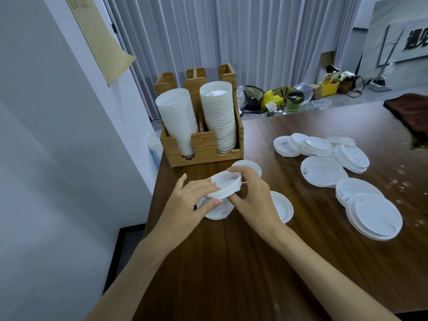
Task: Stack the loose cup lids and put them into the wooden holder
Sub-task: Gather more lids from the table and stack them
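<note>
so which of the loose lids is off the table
The lid held between the left hand and right hand; every other loose lid lies on the table.

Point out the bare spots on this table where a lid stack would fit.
Bare table lies at the near edge, between the forearms and right of them. Another patch runs between the wooden holder and the scattered lids. Crowded: around the left hand and right hand gripping a lid, and that right-side scatter.
</note>
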